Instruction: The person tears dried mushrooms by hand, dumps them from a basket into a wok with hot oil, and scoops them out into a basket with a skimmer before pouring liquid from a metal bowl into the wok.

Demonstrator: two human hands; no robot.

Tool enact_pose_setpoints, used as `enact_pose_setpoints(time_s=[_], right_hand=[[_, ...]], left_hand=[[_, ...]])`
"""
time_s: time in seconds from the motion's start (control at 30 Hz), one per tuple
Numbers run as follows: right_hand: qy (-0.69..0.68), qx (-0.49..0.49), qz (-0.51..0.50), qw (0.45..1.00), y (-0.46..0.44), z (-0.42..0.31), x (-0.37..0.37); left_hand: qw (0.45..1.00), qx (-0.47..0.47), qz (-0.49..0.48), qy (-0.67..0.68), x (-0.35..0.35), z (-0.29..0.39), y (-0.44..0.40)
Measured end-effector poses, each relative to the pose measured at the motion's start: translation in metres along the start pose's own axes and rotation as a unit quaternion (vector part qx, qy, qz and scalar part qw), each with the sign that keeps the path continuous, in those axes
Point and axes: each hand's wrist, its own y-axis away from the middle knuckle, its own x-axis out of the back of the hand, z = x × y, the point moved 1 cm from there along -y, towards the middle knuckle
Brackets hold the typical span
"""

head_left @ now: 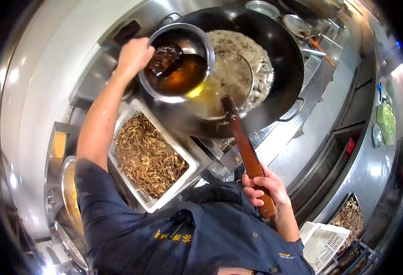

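My left hand is closed on the rim of a steel basin, which is tilted over the wok. Amber oil lies in the basin, with a dark, glossy patch beside it that I cannot make out. A yellow stream runs from the basin's lower right rim into the big black wok. My right hand grips the wooden handle of a round strainer. The strainer's wire head rests in the foaming oil, partly hidden by the basin.
A white plastic basket of brown shredded strips, perhaps mushrooms, stands in front of the wok. Metal bowls and another wooden-handled tool lie beyond it. A stacked white basket and a bag of greens are on the right.
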Motion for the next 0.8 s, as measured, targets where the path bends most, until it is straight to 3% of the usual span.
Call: enact_pose_setpoints(time_s=[0.1,0.33,0.57,0.8], right_hand=[[0.006,0.001,-0.014,1.000,0.004,-0.002,0.004],[-0.021,0.015,-0.014,1.000,0.014,-0.004,0.008],[-0.029,0.020,-0.043,0.998,0.020,-0.009,0.012],[-0.057,0.019,-0.083,0.995,0.025,-0.011,0.014]], left_hand=[[0.999,-0.023,-0.011,-0.041,0.003,0.008,-0.003],[0.987,-0.111,0.072,-0.094,0.007,0.013,-0.004],[0.980,-0.128,0.103,-0.114,0.036,0.042,0.012],[0.925,-0.204,0.308,-0.091,0.060,0.044,0.029]])
